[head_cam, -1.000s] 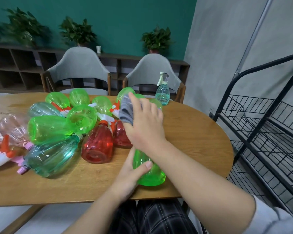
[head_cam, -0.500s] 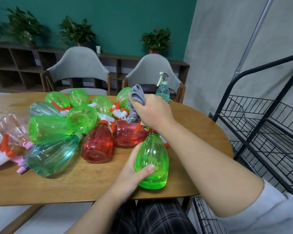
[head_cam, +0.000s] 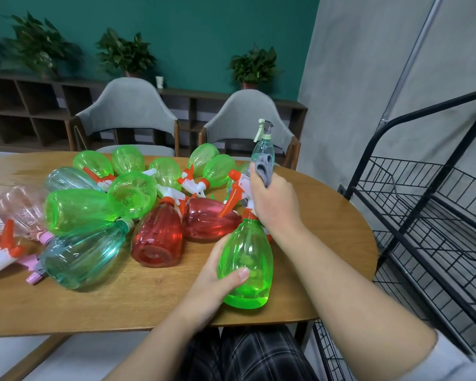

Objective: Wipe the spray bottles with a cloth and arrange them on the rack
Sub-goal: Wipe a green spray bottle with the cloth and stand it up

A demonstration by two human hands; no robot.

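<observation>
Fingers of our left hand (head_cam: 212,273) are curling around the green bottle (head_cam: 246,259) at the near table (head_cam: 149,298) edge, while our right hand (head_cam: 272,199) is gripping the grey cloth (head_cam: 264,169) around its nozzle. A second ago the cloth was rubbing the body; we are now finishing the top, so the empty rack (head_cam: 423,215) on the right likely comes next.

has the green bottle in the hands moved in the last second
Yes. The green bottle went from lying flat to upright, its base nearer the table edge.
</observation>
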